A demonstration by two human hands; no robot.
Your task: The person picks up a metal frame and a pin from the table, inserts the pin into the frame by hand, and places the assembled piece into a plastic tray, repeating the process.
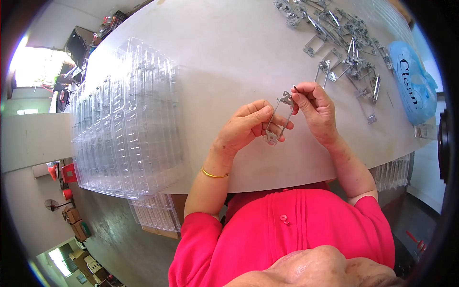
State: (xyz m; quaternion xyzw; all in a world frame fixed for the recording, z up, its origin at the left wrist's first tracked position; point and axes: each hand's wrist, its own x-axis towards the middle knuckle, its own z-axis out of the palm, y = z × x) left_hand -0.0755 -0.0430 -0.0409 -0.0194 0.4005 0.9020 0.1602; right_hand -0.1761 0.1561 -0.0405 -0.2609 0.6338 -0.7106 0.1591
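Fingers (267, 125) of both hands pinch shut on one metal clasp (279, 117)

Trays (129, 119) left, metal parts (344, 43) right

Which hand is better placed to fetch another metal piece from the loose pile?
Probably the right hand. It is nearer the pile of loose silver metal clips at the far right of the white table. The left hand grips the thin silver metal clip lower down and lies nearer the clear plastic trays.
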